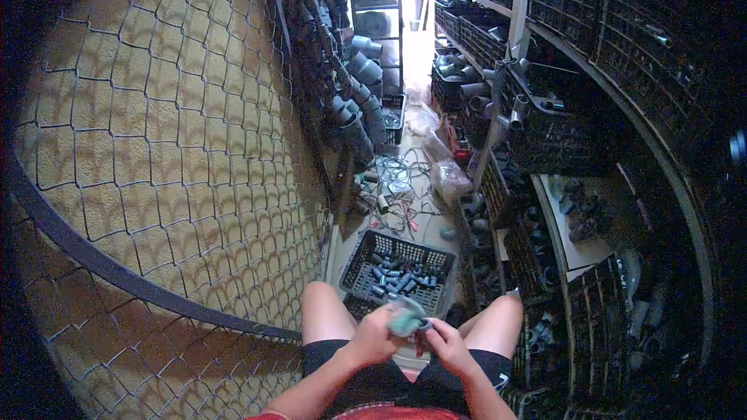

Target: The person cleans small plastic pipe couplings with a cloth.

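Just above my lap, my left hand [373,336] is closed on a bunched greenish cloth [405,320]. My right hand [450,348] grips a small grey pipe fitting [425,325], which touches the cloth. Part of the fitting is hidden by the fingers and the cloth, so its exact shape does not show. On the floor just beyond my hands stands a black plastic crate [445,258], with many small grey pipe fittings [394,278] lying loose inside it.
A chain-link fence [179,148] runs along the left. Shelves with black crates [556,136] of fittings line the right. Large grey pipe fittings [364,70] are stacked at the back left. Cords [401,198] and plastic bags [450,177] lie on the aisle floor.
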The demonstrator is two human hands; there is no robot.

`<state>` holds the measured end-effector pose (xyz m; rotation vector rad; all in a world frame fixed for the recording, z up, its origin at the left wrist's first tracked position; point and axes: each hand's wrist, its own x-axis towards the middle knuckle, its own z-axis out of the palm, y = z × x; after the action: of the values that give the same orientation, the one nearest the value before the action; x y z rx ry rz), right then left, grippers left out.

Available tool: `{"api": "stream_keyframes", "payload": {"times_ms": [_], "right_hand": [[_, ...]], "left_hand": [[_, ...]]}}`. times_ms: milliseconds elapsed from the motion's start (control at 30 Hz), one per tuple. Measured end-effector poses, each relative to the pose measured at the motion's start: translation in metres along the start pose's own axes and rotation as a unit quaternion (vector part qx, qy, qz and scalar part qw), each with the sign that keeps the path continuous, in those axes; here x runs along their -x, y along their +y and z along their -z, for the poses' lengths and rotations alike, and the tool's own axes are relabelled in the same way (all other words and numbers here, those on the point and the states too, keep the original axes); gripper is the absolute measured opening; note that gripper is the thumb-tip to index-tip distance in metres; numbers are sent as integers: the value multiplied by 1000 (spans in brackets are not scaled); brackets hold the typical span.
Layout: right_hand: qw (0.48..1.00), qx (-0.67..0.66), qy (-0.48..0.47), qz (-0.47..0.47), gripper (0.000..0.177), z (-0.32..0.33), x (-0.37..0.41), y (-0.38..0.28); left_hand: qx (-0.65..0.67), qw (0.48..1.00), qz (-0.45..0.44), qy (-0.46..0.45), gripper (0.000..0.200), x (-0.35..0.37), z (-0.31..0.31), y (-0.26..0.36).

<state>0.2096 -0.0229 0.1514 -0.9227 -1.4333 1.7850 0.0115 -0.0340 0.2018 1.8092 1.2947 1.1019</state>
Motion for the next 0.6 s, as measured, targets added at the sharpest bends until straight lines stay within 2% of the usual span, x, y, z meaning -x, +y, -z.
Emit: {"api": "stream_keyframes", "payload": {"times_ms": [33, 100, 167, 200, 233, 267, 300, 333, 367, 400, 433, 500, 567, 600], "right_hand": [[1000, 1, 0, 0, 36, -2, 0, -3], [987, -146, 38, -61, 34, -4, 1, -15], [983, -166, 28, -67, 35, 1, 4, -18], [966, -230, -33, -113, 35, 8, 8, -11], [939, -292, -93, -159, 36, 15, 10, -7], [859, -394, -206, -254, 36, 21, 8, -3], [859, -395, -205, -252, 36, 23, 8, -1], [932, -252, -123, -230, 35, 19, 8, -11], [973, -101, -37, -203, 35, 15, 9, -16], [990, 57, 57, -115, 28, 9, 7, -6], [956, 268, 29, 115, 22, 9, 4, -5], [906, 346, 103, 222, 29, -11, 9, -25], [902, 342, 94, 247, 25, -15, 5, -26], [894, 344, 91, 272, 20, -13, 6, -22]], "left_hand": [[-26, 997, -8, -66, 34, -4, -2, 3], [-29, 995, -11, -92, 35, -5, -1, 4], [-47, 983, -142, -101, 37, -3, -3, -1], [19, 985, -108, -132, 35, 2, -6, 0], [18, 985, -107, -132, 35, 3, -6, 10], [31, 979, -133, -154, 34, 3, -4, 20], [44, 971, -160, -172, 33, 2, -3, 25], [32, 970, -148, -192, 33, 4, -4, 23], [33, 970, -146, -192, 33, 8, -7, 18], [69, 978, -94, -172, 33, 13, -12, 12], [103, 982, -41, -153, 32, 16, -14, 9], [118, 981, -39, -151, 30, 16, -11, 15], [238, 962, 54, -125, 30, 22, -17, 19], [250, 953, 119, -121, 28, 25, -20, 11]]}}
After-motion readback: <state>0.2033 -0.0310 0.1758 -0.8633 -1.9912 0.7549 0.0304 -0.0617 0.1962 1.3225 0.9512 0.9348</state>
